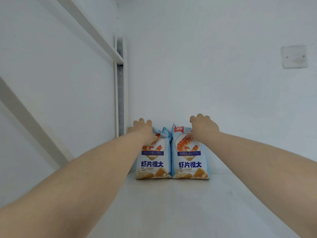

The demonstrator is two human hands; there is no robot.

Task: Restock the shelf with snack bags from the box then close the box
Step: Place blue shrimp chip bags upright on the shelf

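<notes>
A plain white wall (214, 66) fills the upper and right parts of the frame. Below it, the pale shelf (171, 206) spreads across the lower middle. A white shelf beam (89, 33) slants through the upper left and meets a grey-and-white upright post (120, 93) left of centre.

Two bare forearms reach in from the lower corners toward the middle of the frame. There, two matching bags stand upright at the back of the shelf, side by side and touching. The left snack bag (154, 162) sits just beside the foot of the post, with the right snack bag (190, 163) next to it. Each is pale blue with an orange shrimp picture in a round panel, a dark blue band below that, bold blue Chinese characters, the word "CRISP" and golden crackers along the bottom edge. A red logo shows at the right bag's top corner.

The left hand (143, 130) grips the crumpled top of the left bag, fingers (141, 121) curled over the back and the thumb on the front. The right hand (204, 128) holds the right bag's top the same way, thumb pressed on the shrimp panel.

A small white wall plate (294, 56) sits at the upper right.
</notes>
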